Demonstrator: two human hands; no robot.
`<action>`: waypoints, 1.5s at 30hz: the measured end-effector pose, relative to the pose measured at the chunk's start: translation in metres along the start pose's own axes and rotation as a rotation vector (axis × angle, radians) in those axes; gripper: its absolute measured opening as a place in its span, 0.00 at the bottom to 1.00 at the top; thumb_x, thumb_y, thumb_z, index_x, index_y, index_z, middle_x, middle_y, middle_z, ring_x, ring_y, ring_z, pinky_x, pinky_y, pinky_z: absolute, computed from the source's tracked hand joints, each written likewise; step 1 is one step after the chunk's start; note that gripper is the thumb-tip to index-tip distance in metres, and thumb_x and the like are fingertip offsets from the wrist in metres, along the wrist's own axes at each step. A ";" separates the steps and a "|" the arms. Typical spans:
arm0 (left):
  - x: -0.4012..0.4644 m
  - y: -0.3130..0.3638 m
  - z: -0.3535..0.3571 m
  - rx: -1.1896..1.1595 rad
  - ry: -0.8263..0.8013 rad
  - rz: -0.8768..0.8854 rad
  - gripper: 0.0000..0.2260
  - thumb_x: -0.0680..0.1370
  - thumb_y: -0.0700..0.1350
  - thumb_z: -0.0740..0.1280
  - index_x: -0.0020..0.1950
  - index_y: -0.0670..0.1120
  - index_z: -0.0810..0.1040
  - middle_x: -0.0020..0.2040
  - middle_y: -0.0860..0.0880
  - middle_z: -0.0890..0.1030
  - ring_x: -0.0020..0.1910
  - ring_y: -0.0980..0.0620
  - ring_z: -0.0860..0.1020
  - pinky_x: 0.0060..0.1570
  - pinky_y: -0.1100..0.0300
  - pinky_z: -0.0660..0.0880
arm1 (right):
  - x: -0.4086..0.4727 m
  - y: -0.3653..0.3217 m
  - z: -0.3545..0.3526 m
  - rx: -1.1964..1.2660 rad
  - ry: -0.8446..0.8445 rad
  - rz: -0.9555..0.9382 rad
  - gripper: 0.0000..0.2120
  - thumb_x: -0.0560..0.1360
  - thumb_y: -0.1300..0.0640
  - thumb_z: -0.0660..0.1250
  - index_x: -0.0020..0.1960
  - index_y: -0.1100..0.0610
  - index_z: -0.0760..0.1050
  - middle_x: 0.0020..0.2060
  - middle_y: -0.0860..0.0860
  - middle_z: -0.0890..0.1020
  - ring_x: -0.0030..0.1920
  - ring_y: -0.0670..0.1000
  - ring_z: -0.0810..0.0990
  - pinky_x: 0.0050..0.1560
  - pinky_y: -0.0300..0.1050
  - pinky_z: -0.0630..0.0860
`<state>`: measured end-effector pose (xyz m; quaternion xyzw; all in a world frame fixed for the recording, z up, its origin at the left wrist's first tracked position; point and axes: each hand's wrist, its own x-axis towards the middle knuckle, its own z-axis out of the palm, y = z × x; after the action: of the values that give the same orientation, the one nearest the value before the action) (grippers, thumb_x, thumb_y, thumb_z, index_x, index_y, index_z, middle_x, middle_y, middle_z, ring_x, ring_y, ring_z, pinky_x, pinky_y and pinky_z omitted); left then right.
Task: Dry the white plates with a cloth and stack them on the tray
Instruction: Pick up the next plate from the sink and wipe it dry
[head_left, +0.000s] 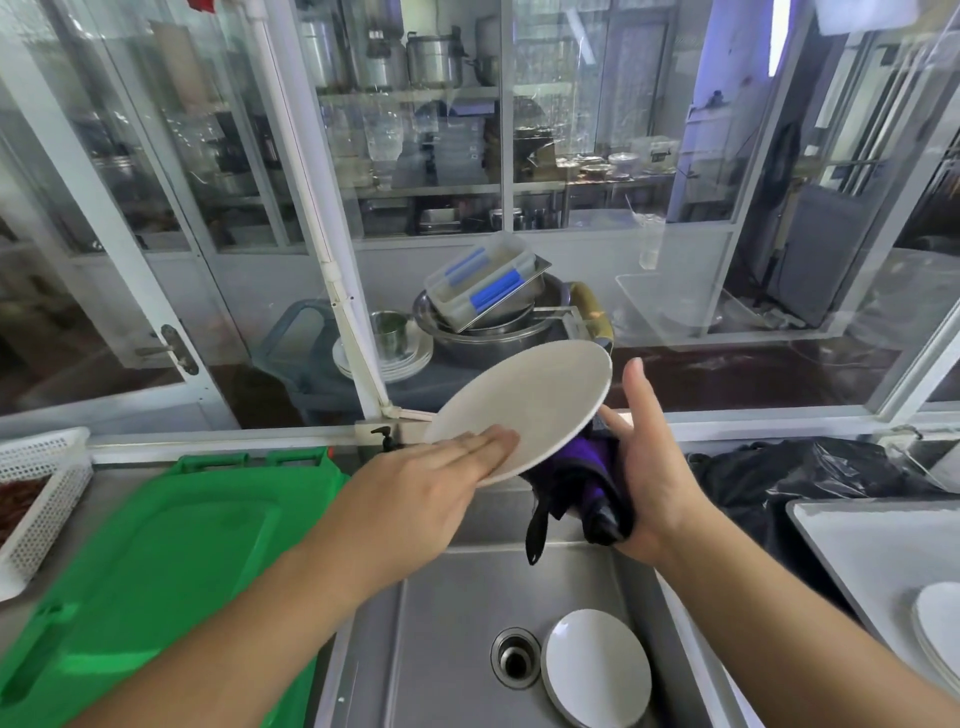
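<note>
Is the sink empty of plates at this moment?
No: one white plate leans in the sink beside the drain.

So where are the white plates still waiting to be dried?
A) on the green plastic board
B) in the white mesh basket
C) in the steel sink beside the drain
C: a short stack of round white plates lies in the stainless steel sink right beside the drain, below the plate being wiped.
</note>
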<state>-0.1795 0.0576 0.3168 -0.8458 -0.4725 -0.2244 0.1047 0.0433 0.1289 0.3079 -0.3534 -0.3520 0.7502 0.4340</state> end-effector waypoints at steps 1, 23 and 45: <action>0.000 -0.002 -0.003 0.020 -0.042 0.016 0.30 0.75 0.32 0.72 0.76 0.45 0.75 0.72 0.49 0.79 0.65 0.48 0.82 0.58 0.48 0.83 | -0.001 0.000 -0.001 -0.010 -0.015 0.014 0.51 0.57 0.19 0.73 0.66 0.57 0.82 0.56 0.65 0.86 0.51 0.64 0.88 0.41 0.55 0.85; -0.014 -0.020 0.012 -0.586 0.215 -0.546 0.19 0.85 0.53 0.63 0.76 0.57 0.73 0.71 0.63 0.75 0.69 0.72 0.70 0.70 0.66 0.67 | -0.003 0.050 -0.021 0.152 0.050 -0.003 0.27 0.64 0.40 0.72 0.55 0.57 0.87 0.50 0.62 0.86 0.40 0.63 0.84 0.35 0.52 0.80; -0.044 -0.034 0.064 -1.754 0.035 -1.279 0.11 0.83 0.38 0.66 0.64 0.43 0.83 0.48 0.42 0.88 0.38 0.48 0.86 0.32 0.57 0.82 | -0.041 0.093 -0.057 -0.069 0.342 0.017 0.34 0.61 0.41 0.86 0.61 0.54 0.84 0.55 0.63 0.86 0.50 0.69 0.80 0.50 0.62 0.78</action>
<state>-0.2101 0.0677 0.2386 -0.2198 -0.4993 -0.5089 -0.6658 0.0685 0.0692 0.2107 -0.4932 -0.2956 0.6704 0.4689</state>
